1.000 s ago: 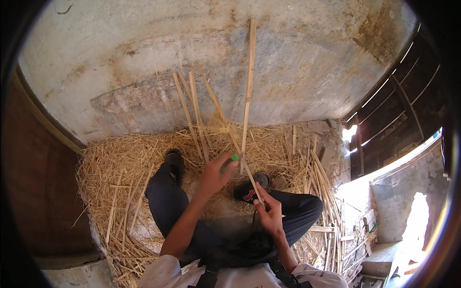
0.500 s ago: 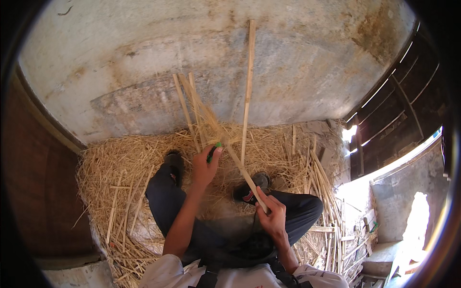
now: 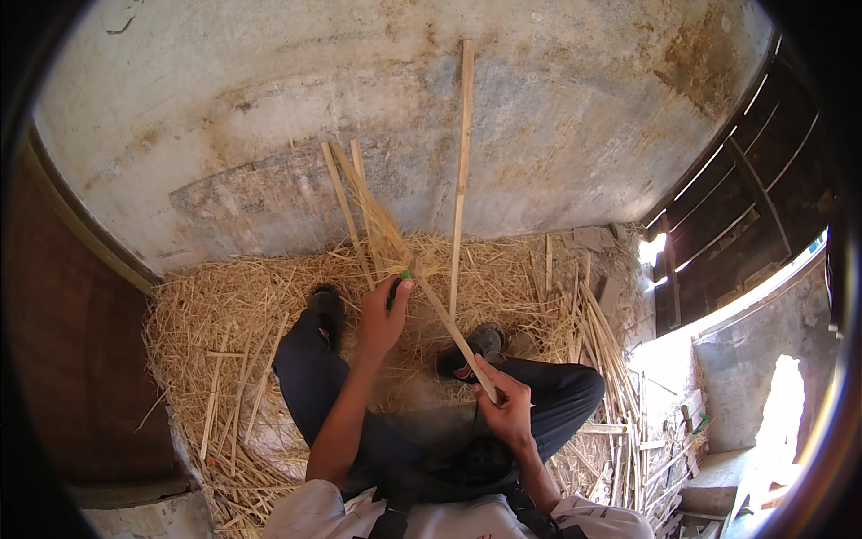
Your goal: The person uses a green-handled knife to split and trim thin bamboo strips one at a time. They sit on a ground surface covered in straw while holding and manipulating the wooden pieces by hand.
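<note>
Left hand [image 3: 382, 319], now farther up the bamboo strip [image 3: 453, 334], fist around green-handled tool [image 3: 400, 283]; right hand [image 3: 507, 409] gripping strip's near end.

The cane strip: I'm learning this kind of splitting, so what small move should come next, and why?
Probably push the green-handled tool a little further up the strip. The left hand has it at the strip's far part, where fibres fray apart, while the right hand grips the near end. The blade itself is hidden, so this is a guess.

No packages, labels, signs or screens are showing anywhere in this view, from twelve o'clock round to six and back, among the straw or along the wall
</note>
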Available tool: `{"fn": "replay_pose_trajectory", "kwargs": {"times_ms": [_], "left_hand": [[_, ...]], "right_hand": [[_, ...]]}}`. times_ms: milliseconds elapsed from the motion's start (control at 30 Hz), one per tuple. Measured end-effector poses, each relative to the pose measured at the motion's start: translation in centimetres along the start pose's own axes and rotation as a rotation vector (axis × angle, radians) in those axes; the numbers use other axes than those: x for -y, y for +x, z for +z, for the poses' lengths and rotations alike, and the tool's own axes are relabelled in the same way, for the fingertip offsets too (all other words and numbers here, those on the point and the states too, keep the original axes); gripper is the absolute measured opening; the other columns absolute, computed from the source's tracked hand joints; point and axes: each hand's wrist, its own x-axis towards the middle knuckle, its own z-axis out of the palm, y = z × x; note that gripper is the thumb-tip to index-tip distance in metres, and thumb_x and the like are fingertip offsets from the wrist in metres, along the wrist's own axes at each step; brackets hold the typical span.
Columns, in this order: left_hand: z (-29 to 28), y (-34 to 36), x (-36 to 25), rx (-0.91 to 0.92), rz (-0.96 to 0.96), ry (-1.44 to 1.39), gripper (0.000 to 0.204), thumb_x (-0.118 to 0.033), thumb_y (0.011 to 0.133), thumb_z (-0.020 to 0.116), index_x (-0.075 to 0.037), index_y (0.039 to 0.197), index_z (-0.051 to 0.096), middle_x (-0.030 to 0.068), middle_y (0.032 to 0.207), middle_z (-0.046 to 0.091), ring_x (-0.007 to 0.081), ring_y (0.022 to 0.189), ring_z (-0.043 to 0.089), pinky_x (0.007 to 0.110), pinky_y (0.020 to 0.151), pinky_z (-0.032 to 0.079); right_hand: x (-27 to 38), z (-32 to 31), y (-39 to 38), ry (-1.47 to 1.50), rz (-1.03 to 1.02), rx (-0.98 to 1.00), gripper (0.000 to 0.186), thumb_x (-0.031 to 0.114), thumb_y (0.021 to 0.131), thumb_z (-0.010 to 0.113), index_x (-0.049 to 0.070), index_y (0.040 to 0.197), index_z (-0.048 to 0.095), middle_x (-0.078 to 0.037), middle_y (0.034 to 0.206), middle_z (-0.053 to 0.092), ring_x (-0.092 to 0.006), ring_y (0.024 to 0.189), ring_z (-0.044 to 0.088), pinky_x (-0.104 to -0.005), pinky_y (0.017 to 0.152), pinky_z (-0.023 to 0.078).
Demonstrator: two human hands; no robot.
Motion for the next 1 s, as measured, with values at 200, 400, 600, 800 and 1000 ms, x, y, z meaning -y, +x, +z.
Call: {"fn": "replay_pose_trajectory", "kwargs": {"times_ms": [200,400,600,800,1000], "left_hand": [[0.2,-2.0,-2.8,0.301,0.083,0.059,0.036,-0.034,0.111,0.064,-0.002,0.123,0.075,0.0122,0.079,0.071,0.0212,0.063,0.064,0.038,0.063,0.048],[1.5,-2.4,-2.6,0.344,0.211,0.011,0.037,-0.033,0.109,0.068,-0.002,0.129,0.073,0.0132,0.076,0.069,0.0235,0.058,0.062,0.040,0.060,0.047],[1.4,-2.6,-3.4,0.384,0.211,0.039,0.039,-0.033,0.109,0.068,0.000,0.130,0.073,0.0133,0.077,0.070,0.0238,0.059,0.062,0.041,0.059,0.047],[1.4,-2.4,-2.7,0.375,0.260,0.045,0.038,-0.035,0.110,0.067,-0.001,0.127,0.073,0.0135,0.078,0.070,0.0252,0.060,0.063,0.041,0.060,0.047],[0.5,-2.1,-4.1,0.441,0.241,0.067,0.034,-0.034,0.110,0.067,-0.004,0.125,0.074,0.0125,0.076,0.069,0.0259,0.060,0.064,0.041,0.059,0.047]], "right_hand": [[0.1,-0.6,0.1,0.146,0.128,-0.070,0.056,-0.004,0.094,0.072,0.010,0.148,0.070,-0.006,0.107,0.080,-0.0086,0.091,0.070,-0.0269,0.081,0.056],[-2.5,-1.1,-0.7,0.170,0.177,-0.122,0.052,-0.004,0.097,0.072,0.003,0.148,0.067,0.007,0.087,0.061,-0.0007,0.080,0.055,-0.0193,0.074,0.047],[-2.2,-1.5,-1.7,0.186,0.191,-0.184,0.050,-0.003,0.098,0.072,0.001,0.148,0.066,0.005,0.091,0.065,-0.0024,0.085,0.060,-0.0207,0.080,0.050],[-2.1,-5.4,-2.9,0.075,0.039,-0.402,0.049,0.003,0.103,0.068,0.000,0.151,0.061,-0.002,0.100,0.076,-0.0059,0.083,0.066,-0.0223,0.078,0.053],[0.8,-10.5,-3.8,-0.176,0.030,-0.561,0.044,0.008,0.105,0.066,0.002,0.148,0.066,-0.005,0.095,0.079,-0.0033,0.071,0.057,-0.0218,0.063,0.043]]}}
